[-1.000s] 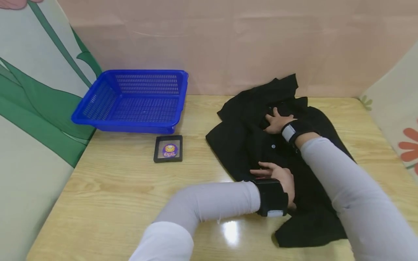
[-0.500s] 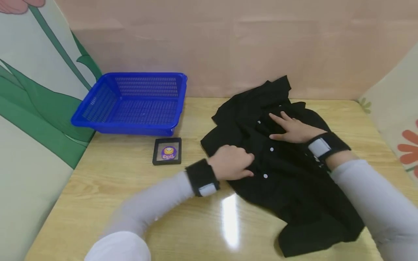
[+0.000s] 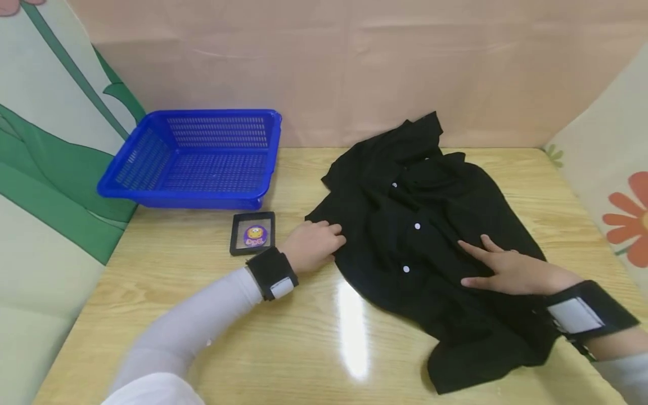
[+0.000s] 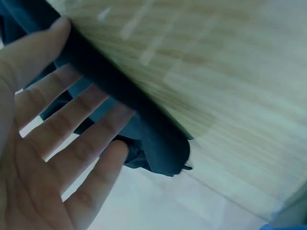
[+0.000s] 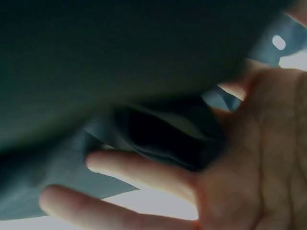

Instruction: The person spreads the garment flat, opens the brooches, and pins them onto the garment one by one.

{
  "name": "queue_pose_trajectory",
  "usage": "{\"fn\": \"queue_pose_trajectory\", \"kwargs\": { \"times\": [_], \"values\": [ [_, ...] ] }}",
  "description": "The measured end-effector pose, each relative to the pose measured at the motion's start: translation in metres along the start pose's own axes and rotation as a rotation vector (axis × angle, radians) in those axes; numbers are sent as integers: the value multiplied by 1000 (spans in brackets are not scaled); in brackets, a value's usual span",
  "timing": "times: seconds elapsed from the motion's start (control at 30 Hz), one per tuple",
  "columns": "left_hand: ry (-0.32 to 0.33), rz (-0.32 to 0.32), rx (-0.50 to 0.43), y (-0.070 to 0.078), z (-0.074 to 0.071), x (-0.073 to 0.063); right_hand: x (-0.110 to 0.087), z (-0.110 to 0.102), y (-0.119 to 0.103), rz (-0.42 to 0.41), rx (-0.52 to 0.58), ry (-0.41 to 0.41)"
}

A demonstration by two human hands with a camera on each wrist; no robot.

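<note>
blue rectangular plastic basket, perforated walls, at the back of the wood-grain desk. black square-cornered frame with a clear pane, just in front; purple round sticker, yellow character. left hand, grip loose, fingers extended, at the shirt's left edge. black fabric shirt, white buttons, spread rumpled on the desk's right half. right hand, grip unclosed, fingers spread upon the shirt.

Wood-Grain Tabletop Backed in Pink

A creased pinkish backdrop is flanked by a left panel printed with green leaves and a right panel printed with red-orange petals; a white glare is reflected below.
</note>
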State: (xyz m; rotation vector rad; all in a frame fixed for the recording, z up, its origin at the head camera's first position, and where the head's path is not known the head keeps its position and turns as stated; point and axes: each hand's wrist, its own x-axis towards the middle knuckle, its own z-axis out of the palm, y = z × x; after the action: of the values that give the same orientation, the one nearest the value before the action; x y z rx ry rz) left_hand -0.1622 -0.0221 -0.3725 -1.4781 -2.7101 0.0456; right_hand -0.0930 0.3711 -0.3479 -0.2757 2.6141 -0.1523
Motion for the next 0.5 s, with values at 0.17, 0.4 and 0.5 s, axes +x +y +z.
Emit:
{"fn": "queue_pose_trajectory", "kwargs": {
  "times": [0.17, 0.4, 0.5],
  "values": [
    [34, 1, 84, 2, 3, 4, 11, 9, 0, -6, -18, 27],
    [60, -12, 70, -5, -1, -17, 26, 5, 15, -16, 46, 30],
    [82, -25, 75, -5, -2, -29, 32, 2, 21, -19, 64, 25]
  ]
}}
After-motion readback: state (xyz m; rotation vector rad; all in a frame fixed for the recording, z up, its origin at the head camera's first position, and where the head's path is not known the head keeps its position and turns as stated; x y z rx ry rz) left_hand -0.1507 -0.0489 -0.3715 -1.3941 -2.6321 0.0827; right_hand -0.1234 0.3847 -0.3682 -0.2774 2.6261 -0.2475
